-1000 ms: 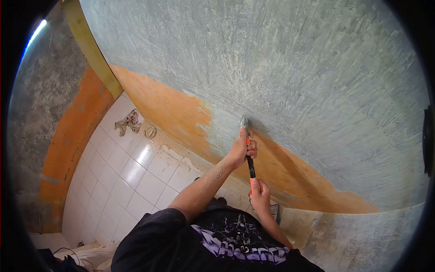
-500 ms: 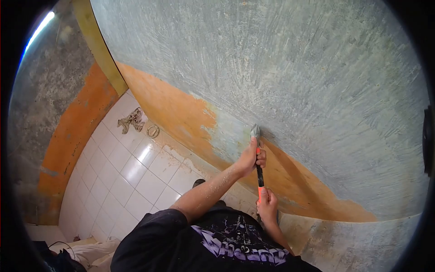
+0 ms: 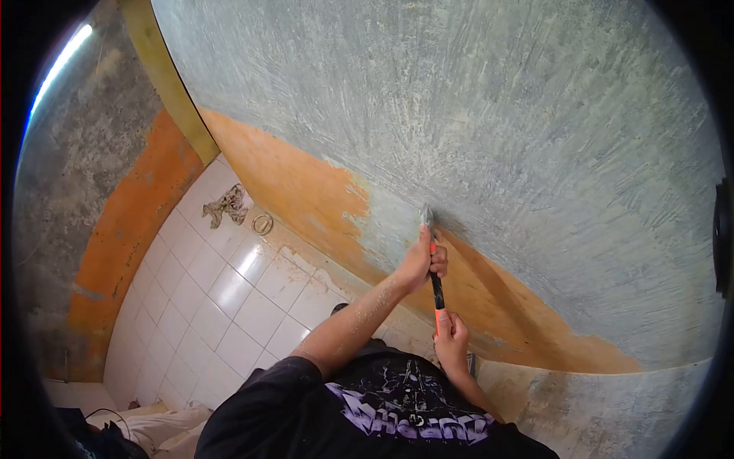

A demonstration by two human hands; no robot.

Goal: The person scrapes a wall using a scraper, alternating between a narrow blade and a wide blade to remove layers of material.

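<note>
My left hand (image 3: 417,264) is wrapped round the upper part of a long-handled scraper (image 3: 437,293) with a black and orange handle. Lower down, my right hand (image 3: 451,342) grips the orange end of the same handle. The scraper's metal head (image 3: 427,215) meets the wall, at the line between bare grey surface (image 3: 428,99) and a band of orange paint (image 3: 290,168). Left of the head, a pale scraped patch (image 3: 390,222) breaks up the orange. Pale specks of dust cover my left forearm.
White floor tiles (image 3: 252,317) lie below, with paint crumbs along the wall's foot. A crumpled rag (image 3: 226,206) and a roll of tape (image 3: 262,224) rest near the corner. A second wall (image 3: 115,229) stands at left. Pale cloth (image 3: 164,428) is at lower left.
The scraper head has shifted slightly left along the wall, and both hands keep their grip. My view has moved a little.
</note>
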